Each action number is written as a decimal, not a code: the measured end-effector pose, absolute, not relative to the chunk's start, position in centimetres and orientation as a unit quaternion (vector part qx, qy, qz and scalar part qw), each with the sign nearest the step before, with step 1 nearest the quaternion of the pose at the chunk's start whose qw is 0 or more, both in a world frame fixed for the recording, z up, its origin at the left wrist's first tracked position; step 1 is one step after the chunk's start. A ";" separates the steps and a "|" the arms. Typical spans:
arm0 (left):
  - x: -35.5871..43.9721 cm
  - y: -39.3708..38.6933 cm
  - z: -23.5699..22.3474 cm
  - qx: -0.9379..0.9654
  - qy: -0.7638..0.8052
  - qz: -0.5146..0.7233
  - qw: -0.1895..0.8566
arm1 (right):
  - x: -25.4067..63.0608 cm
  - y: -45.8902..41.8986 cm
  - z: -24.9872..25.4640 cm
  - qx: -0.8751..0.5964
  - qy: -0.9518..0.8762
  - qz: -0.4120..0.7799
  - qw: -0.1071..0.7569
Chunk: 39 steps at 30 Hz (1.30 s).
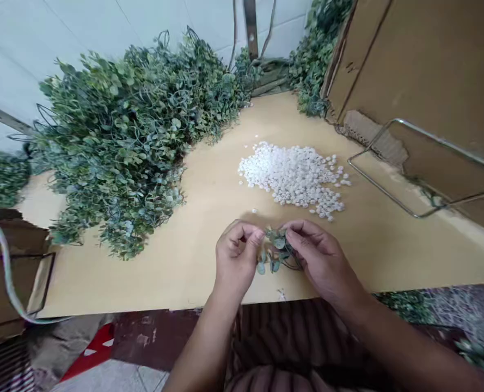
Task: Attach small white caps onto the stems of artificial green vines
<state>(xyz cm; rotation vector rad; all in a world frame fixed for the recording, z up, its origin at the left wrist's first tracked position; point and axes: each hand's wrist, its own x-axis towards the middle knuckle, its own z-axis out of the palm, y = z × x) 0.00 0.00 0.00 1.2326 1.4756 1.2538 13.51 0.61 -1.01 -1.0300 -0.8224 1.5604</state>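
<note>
Near the table's front edge, both hands meet at a small sprig of artificial leaves (277, 242), grey-green with round leaflets and a dark thin stem. My left hand (237, 247) pinches thumb and forefinger together at the sprig's left side; whatever lies between the fingertips is too small to make out. The sprig's right part and its looped stem are gripped by my right hand (317, 253), thumb against fingers. Just beyond the hands spreads a heap of small white plastic beads or caps (294, 174), with a few strays around it.
A large pile of artificial greenery (123, 136) covers the left of the tan table (144, 283). At right stand a cardboard box (429, 65) and a bent metal wire frame (405, 209). A pale cable (7, 261) hangs at far left. More greenery (407, 306) lies below the table.
</note>
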 end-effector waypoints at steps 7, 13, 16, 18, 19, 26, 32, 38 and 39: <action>-0.5 0.5 0.2 0.453 0.614 0.518 0.387 | 14.0 0.2 -1.3 -0.437 -0.424 0.635 0.476; -0.2 0.5 0.2 0.413 0.597 0.533 0.435 | 13.8 -0.3 -1.3 -0.439 -0.518 0.583 0.446; 0.0 0.2 0.0 0.385 0.588 0.546 0.455 | 13.6 -0.2 -1.3 -0.457 -0.491 0.565 0.480; 0.1 0.0 -0.1 0.374 0.586 0.554 0.458 | 13.5 -0.1 -1.4 -0.472 -0.470 0.551 0.503; 0.2 0.0 -0.1 0.373 0.585 0.557 0.456 | 13.4 -0.1 -1.5 -0.479 -0.462 0.542 0.513; 0.1 0.0 0.1 0.422 0.592 0.539 0.425 | 13.7 0.3 -1.5 -0.468 -0.374 0.610 0.519; 0.1 0.0 0.2 0.498 0.594 0.505 0.379 | 13.9 0.7 -0.3 -0.441 -0.446 0.652 0.426; 0.0 0.0 0.1 0.523 0.591 0.489 0.371 | 13.8 0.6 -1.0 -0.455 -0.430 0.614 0.481; -0.2 0.0 -0.1 0.516 0.594 0.491 0.374 | 14.0 0.7 -1.1 -0.449 -0.405 0.613 0.508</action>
